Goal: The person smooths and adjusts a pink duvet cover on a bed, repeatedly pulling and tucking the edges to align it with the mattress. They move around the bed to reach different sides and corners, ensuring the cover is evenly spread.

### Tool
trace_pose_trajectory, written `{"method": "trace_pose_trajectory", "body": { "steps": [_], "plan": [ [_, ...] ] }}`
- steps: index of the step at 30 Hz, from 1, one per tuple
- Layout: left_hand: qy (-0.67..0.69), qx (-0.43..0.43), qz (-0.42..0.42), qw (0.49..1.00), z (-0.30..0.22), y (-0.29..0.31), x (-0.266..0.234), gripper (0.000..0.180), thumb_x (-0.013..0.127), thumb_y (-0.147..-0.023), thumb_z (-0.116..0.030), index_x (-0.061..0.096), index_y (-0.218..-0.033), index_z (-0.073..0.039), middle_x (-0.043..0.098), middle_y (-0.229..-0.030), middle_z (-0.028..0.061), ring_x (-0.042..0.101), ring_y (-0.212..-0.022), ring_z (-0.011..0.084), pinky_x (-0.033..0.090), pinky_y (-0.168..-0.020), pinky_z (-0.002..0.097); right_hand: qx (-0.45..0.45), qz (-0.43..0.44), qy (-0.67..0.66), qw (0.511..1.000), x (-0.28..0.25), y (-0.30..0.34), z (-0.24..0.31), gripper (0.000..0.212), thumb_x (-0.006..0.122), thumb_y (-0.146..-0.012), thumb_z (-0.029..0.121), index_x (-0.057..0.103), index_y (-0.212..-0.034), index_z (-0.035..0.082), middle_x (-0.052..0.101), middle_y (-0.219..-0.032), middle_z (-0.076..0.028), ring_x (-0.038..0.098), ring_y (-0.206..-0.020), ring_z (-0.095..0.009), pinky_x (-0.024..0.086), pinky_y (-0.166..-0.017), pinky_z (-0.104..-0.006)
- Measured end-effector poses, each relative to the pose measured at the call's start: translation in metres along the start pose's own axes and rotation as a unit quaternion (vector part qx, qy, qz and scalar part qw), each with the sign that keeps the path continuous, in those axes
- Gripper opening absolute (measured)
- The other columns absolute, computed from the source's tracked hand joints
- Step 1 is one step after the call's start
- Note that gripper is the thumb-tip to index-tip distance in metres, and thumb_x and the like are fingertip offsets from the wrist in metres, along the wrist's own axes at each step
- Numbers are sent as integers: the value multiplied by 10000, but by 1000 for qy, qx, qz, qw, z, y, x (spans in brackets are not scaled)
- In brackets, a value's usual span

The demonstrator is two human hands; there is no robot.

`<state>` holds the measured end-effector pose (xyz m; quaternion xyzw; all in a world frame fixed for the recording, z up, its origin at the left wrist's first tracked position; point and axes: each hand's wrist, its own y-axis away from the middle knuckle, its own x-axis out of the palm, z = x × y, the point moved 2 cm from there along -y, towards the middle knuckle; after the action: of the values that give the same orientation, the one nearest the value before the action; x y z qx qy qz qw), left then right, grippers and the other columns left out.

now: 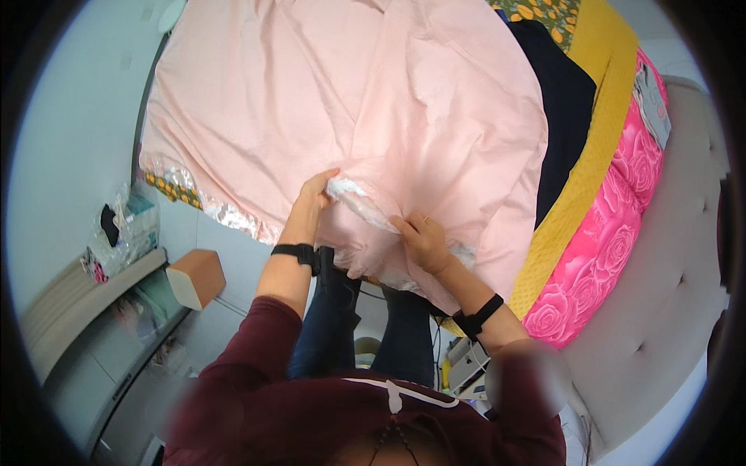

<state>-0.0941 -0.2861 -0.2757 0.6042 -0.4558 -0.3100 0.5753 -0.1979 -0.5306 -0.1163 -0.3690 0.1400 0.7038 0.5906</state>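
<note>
A wide light pink cloth (264,101) with a shiny, pale underside lies spread in front of me, loosely creased. Near its closest edge, a fold is raised between my hands, baring a strip of the whitish underside (361,203). My left hand (317,190) is closed on the left end of this fold, its thumb and fingers partly hidden by the cloth. At the right end, my right hand (426,245) pinches the cloth between thumb and fingers. Black straps circle both forearms. Whether the cloth is a cover or a garment, I cannot tell.
Beneath and right of the cloth lie a black fabric (563,101), a yellow textured blanket (579,175) and bright pink rose-patterned bedding (606,256). A grey tufted headboard (660,272) borders the right. On the left stand a tan-and-white box (198,278) and a shelf with a plastic bag (124,229).
</note>
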Motion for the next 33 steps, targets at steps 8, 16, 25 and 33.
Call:
{"method": "trace_pose_trajectory", "body": {
  "steps": [8, 16, 25, 33],
  "plan": [
    [-255, -47, -30, 965, -1, 14, -50, 171, 675, -785, -138, 584, -880, -30, 579, -723, 44, 518, -547, 133, 418, -403, 249, 0, -32, -22, 999, -1, 4, 14, 272, 531, -661, 61, 570, -925, 7, 470, -746, -96, 516, -690, -255, 439, -607, -333],
    [-255, 121, -40, 959, -64, 82, -43, 134, 599, -837, -188, 558, -917, -88, 487, -698, -7, 423, -605, 133, 385, -566, 267, 109, -39, 92, 989, 12, 39, 3, 547, 658, -638, 228, 524, -1151, 95, 490, -1086, -85, 450, -1017, -223, 334, -831, -394],
    [-233, 304, -8, 924, -154, 127, 1, 149, 525, -829, -63, 536, -957, 12, 593, -869, 95, 603, -781, 199, 528, -704, 315, 361, -20, 141, 922, 18, 181, -20, 911, 771, -546, 309, 352, -1323, 82, 296, -1383, -121, 279, -1270, -260, 243, -932, -479],
    [-354, 388, 22, 851, -203, 185, 100, 322, 516, -856, -45, 479, -1166, 32, 587, -1070, 158, 593, -956, 226, 505, -827, 318, 438, -53, 97, 892, 21, 223, -19, 1004, 800, -501, 294, 303, -1326, 9, 256, -1414, -162, 258, -1287, -278, 244, -939, -491]
  ]
}}
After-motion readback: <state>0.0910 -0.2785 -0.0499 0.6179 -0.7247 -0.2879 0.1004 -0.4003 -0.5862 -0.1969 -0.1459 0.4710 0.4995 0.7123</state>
